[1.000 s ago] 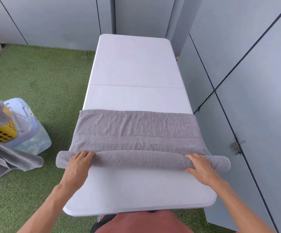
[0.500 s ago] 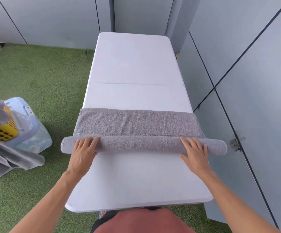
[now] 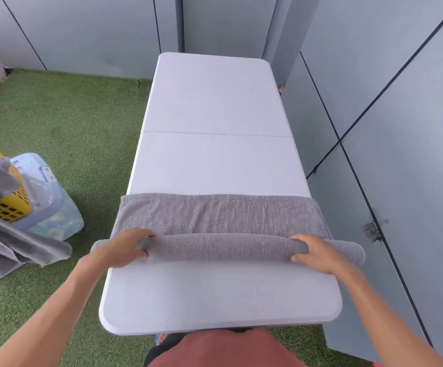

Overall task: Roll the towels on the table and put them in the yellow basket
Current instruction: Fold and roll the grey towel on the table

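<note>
On the near half of the white table [image 3: 215, 168], both hands grip the grey towel [image 3: 220, 215], left hand [image 3: 121, 249] and right hand [image 3: 318, 254] curled round its rolled part. Uneven pushing could skew the roll, and its overhanging ends may sag loose. At far left, the yellow basket [image 3: 6, 205] is cut off and partly covered by cloth.

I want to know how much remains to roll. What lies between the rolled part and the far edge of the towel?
In the head view, only the flat unrolled strip of the grey towel lies there, on the white table.
</note>
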